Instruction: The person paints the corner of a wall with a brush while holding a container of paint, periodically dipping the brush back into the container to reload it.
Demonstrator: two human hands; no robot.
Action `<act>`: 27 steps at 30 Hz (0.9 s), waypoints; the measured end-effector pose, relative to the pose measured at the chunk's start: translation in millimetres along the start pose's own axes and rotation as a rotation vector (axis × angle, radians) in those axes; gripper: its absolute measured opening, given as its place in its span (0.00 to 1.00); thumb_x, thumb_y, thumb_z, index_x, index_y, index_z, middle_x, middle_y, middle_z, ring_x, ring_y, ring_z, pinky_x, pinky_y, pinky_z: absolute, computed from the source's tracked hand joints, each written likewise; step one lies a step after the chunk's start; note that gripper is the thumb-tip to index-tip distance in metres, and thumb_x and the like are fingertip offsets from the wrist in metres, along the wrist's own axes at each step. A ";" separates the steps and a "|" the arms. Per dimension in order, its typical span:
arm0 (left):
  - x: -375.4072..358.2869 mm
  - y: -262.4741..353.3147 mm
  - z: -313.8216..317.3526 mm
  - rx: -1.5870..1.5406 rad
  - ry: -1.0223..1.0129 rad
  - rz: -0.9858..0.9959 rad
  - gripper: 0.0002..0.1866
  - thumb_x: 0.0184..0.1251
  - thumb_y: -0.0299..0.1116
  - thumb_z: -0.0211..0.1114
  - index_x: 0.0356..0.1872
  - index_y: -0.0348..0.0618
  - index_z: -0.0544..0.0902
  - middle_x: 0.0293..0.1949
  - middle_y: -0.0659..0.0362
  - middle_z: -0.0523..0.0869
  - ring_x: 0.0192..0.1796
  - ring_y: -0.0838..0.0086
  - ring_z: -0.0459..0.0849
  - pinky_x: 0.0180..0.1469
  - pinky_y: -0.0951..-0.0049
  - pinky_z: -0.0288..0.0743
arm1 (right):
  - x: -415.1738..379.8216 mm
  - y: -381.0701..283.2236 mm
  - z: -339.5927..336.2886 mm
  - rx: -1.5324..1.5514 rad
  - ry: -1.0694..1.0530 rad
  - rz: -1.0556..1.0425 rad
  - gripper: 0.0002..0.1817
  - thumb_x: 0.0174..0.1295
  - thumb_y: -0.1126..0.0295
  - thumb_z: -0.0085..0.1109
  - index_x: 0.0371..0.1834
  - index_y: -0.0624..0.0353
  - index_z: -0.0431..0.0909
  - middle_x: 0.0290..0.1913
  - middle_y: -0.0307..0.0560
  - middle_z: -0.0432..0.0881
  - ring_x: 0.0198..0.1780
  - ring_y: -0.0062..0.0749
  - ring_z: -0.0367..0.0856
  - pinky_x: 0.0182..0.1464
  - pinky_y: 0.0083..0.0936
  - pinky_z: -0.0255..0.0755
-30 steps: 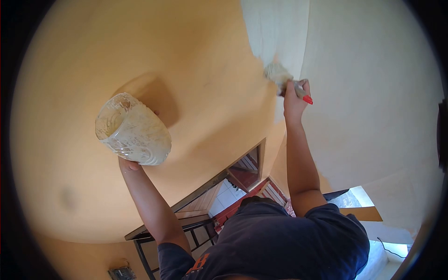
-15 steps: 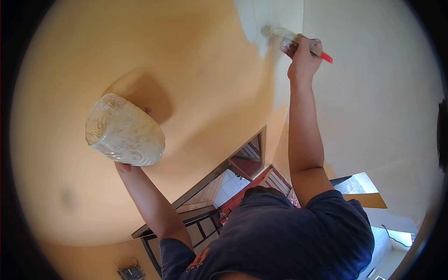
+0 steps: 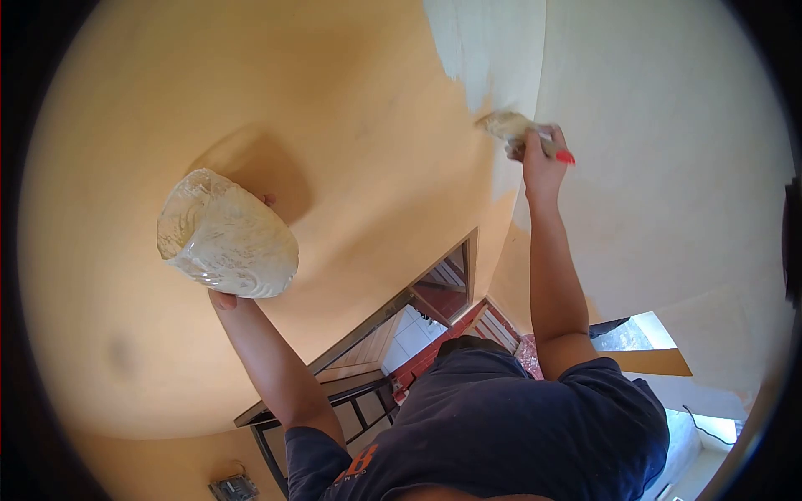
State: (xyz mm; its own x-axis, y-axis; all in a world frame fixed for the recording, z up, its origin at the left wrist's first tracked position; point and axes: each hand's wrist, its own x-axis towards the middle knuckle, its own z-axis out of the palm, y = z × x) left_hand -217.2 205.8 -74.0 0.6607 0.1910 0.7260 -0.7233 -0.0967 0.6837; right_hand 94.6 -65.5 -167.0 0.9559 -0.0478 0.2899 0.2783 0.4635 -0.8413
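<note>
Two hands, each with one object, set against a tan wall (image 3: 359, 142). Left of centre in the frame, a translucent, smeared container (image 3: 238, 238) lies tilted across the left hand (image 3: 222, 299), its open mouth toward the left. Part of the hand shows at the container's lower edge and a fingertip (image 3: 269, 199) beyond its upper right side; the fingers thus appear spread wide around the body, though most are hidden behind it. In the upper right, the right hand (image 3: 543, 173) holds a brush (image 3: 507, 125), its fingers drawn narrowly together about the handle close to the bristles. The red handle end (image 3: 565, 157) projects to the right of the grip; the bristles point left, at the lower end of a pale patch (image 3: 480, 46). Motion blur obscures whether they touch the wall.

Handling, as judged: the container is probably thin-walled and light in itself, weighted by whatever it contains, and slippery where coated; a broad hold under its ribbed side suits it best, with the mouth kept from tipping further. The brush should be light, stiff along the handle and soft at the wet-looking bristles, hence best held by the handle.
</note>
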 end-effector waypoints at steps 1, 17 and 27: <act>-0.9 1.2 0.3 -0.011 0.020 -0.045 0.64 0.14 0.55 0.83 0.65 0.49 0.62 0.57 0.55 0.73 0.57 0.52 0.74 0.57 0.47 0.71 | 7.9 -6.3 11.2 0.019 -0.037 -0.037 0.07 0.57 0.74 0.53 0.29 0.61 0.65 0.25 0.44 0.74 0.23 0.24 0.75 0.25 0.24 0.77; -6.0 2.3 7.0 0.027 0.113 -0.117 0.66 0.14 0.53 0.84 0.66 0.48 0.60 0.59 0.53 0.71 0.59 0.50 0.72 0.55 0.52 0.75 | -5.0 38.6 -12.7 0.009 -0.095 0.052 0.08 0.59 0.72 0.54 0.30 0.56 0.64 0.23 0.40 0.73 0.21 0.19 0.70 0.22 0.18 0.67; -9.2 -3.5 2.7 -0.024 0.062 -0.092 0.66 0.14 0.53 0.84 0.66 0.50 0.59 0.60 0.54 0.70 0.60 0.48 0.71 0.57 0.50 0.72 | 0.3 -23.3 -7.1 0.149 -0.023 0.144 0.07 0.61 0.70 0.53 0.31 0.56 0.65 0.29 0.44 0.78 0.25 0.25 0.78 0.22 0.22 0.73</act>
State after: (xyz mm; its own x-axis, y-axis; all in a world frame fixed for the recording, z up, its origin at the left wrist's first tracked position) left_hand -220.2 201.7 -82.9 0.7117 0.2581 0.6534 -0.6649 -0.0527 0.7451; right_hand 89.1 -82.6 -150.6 0.9819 0.0475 0.1835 0.1206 0.5901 -0.7982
